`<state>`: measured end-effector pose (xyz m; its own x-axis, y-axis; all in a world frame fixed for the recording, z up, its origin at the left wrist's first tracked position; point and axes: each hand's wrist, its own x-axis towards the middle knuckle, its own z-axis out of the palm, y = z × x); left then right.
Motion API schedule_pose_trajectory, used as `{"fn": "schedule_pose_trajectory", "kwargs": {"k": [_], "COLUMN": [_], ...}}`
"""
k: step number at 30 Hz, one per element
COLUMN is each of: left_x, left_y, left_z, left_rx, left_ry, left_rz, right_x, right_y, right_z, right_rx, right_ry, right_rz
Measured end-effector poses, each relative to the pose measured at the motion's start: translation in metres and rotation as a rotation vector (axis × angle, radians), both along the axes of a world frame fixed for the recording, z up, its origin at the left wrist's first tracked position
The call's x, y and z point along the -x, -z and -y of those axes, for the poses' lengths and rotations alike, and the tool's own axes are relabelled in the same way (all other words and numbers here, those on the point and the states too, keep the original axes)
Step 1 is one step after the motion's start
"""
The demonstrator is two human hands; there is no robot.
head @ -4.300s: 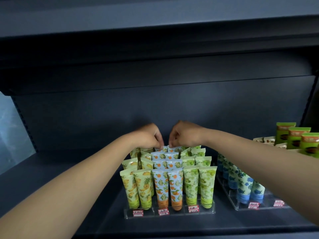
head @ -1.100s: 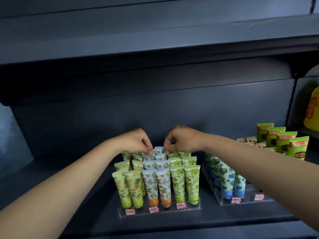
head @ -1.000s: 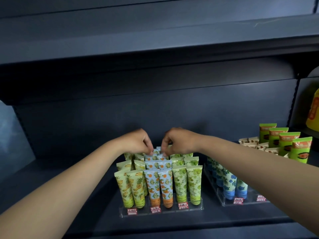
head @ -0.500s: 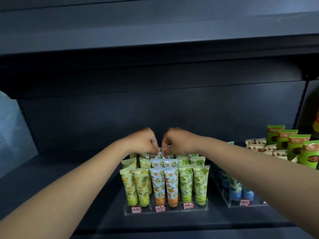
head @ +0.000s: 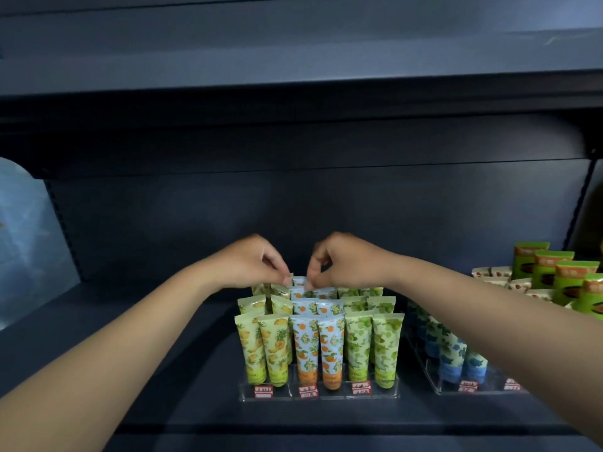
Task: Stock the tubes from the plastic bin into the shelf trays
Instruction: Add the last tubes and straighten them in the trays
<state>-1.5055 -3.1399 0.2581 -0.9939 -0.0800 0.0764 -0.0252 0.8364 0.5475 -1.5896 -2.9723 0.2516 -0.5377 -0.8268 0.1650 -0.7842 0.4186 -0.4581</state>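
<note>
Two bare arms reach into a dark shelf [head: 130, 321]. The left hand [head: 248, 265] and right hand [head: 342, 262] meet at the back of a clear tray [head: 319, 394], knuckles up. Both sets of fingers are curled and pinch the top edge of the rearmost orange-print tube [head: 298, 282] in the middle rows. The tray holds upright tubes in rows: yellow tubes [head: 264, 347] on the left, orange ones in the centre, green tubes [head: 372, 344] on the right. Red price tags [head: 308, 391] sit along its front. A second tray [head: 483, 386] of blue tubes [head: 452, 357] stands just right, with green boxes [head: 554, 275] further right.
</note>
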Motion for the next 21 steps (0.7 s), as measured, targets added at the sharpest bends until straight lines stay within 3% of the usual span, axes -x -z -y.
{"fn": "schedule_pose_trajectory", "kwargs": {"k": [5, 11, 21], "left_x": [-0.038, -0.060, -0.059], "left_y": [0.004, 0.015, 0.030], "left_z": [0.013, 0.021, 0.024], "left_rx": [-0.091, -0.018, -0.022], "left_ry": [-0.021, -0.041, -0.079], "left_rz": [-0.066, -0.063, -0.041], "right_x": [-0.023, -0.039, -0.052], "right_y": [0.002, 0.008, 0.012], "right_z": [0.008, 0.021, 0.034], "right_rx": [0.013, -0.006, -0.090], "right_ry": [-0.098, -0.116, -0.125], "right_rz": [-0.037, -0.014, -0.182]}}
